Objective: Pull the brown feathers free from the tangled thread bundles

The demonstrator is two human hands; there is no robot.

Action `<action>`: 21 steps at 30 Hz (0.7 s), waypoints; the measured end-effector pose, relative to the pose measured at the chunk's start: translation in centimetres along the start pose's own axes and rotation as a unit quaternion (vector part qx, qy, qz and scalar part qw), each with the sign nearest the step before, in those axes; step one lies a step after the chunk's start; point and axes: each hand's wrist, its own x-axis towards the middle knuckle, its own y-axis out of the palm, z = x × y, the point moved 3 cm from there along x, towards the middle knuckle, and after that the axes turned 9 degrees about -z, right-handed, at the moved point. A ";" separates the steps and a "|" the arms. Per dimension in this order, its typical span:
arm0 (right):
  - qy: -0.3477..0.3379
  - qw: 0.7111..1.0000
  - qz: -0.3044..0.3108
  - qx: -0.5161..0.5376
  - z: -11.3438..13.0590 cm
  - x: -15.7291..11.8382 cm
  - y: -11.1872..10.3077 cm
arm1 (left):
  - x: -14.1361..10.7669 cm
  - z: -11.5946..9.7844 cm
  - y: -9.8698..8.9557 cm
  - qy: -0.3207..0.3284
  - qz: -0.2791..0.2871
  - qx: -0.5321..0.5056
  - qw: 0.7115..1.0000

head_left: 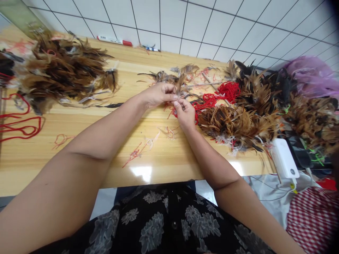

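My left hand and my right hand meet over the middle of the wooden table, fingertips close together. The left fingers pinch the base of a small brown feather bunch, which points up and away from me. The right thumb and forefinger are pressed together beside it; what they hold is too small to make out. Red yarn lies just right of my right hand and runs to a tangled red heap. Loose feathers lie behind my hands.
A big brown feather pile lies at left, with red cord nearer me. More feathers fill the right side, beside a white power bank and purple plastic bag. Markers lie by the tiled wall.
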 end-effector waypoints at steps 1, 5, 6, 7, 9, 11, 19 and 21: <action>0.015 1.000 -0.003 0.020 0.0 0.0 0.0 | 0.0 0.0 0.0 0.002 -0.006 0.002 1.000; 0.061 0.997 -0.017 0.051 0.9 0.2 -0.1 | 0.1 0.1 0.0 0.016 -0.036 0.016 0.999; 0.063 0.997 -0.018 0.038 1.2 0.2 -0.1 | 0.1 0.1 0.1 0.021 -0.036 0.016 0.999; 0.061 0.998 -0.020 0.021 1.6 0.2 -0.2 | 0.1 0.1 0.2 0.023 -0.032 0.015 0.999; 0.050 0.998 -0.024 -0.012 2.3 0.2 -0.4 | 0.1 0.0 0.3 0.016 -0.014 0.008 1.000; 0.042 0.998 -0.031 -0.028 2.8 0.2 -0.3 | 0.1 -0.5 -0.3 0.008 -0.013 0.017 1.000; 0.024 0.999 -0.041 -0.008 3.6 -0.4 0.9 | 4.9 -4.2 -7.2 0.041 -0.234 0.379 0.894; 0.012 0.999 -0.029 -0.008 3.8 -0.6 1.2 | 7.6 -4.2 -7.3 0.029 -0.196 0.427 0.882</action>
